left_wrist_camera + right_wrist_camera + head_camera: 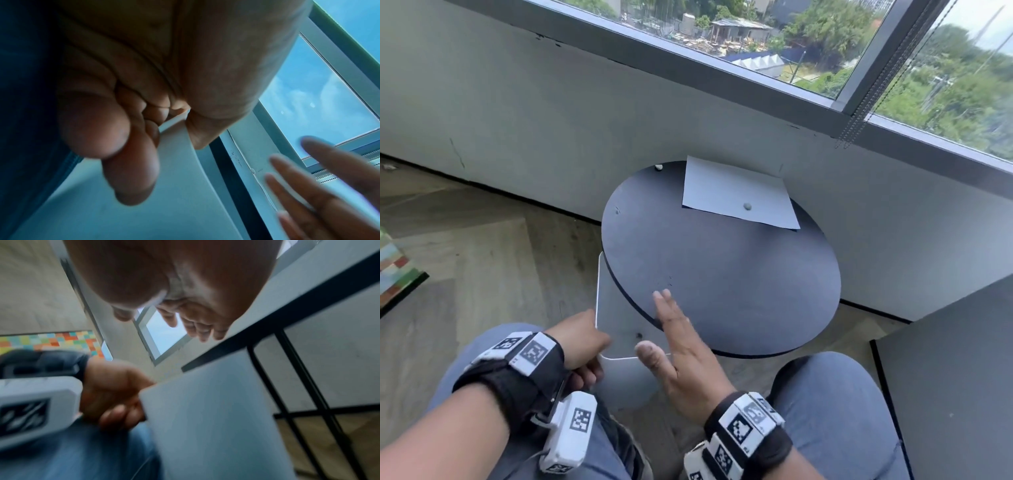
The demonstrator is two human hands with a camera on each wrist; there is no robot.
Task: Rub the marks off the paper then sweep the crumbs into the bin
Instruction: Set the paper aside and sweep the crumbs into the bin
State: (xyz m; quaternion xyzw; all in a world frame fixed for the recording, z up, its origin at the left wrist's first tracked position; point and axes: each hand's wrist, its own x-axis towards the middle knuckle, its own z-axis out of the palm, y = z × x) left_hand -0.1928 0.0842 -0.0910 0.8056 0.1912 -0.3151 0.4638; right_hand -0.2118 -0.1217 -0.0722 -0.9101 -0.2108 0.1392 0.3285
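Note:
A white sheet of paper (736, 195) lies at the far side of the round dark table (739, 267), with a small grey eraser lump (747, 206) on it. Tiny crumbs (669, 279) speckle the table just beyond my right fingertips. My right hand (674, 329) is flat and open, its fingers over the table's near left edge. My left hand (582, 342) grips the rim of a white bin (616, 308) held under that edge, with a dark speck (639, 335) inside. In the left wrist view my thumb and fingers (131, 170) clamp the bin wall (176, 154). The right wrist view shows the bin (205, 410) below the table edge.
A second grey lump (658, 167) sits at the table's far left rim. A dark grey panel (945, 377) stands close on the right. The wall and window run behind the table, with a bead chain (859, 126) hanging. Black table legs (298, 386) drop beside the bin. My knees flank the bin.

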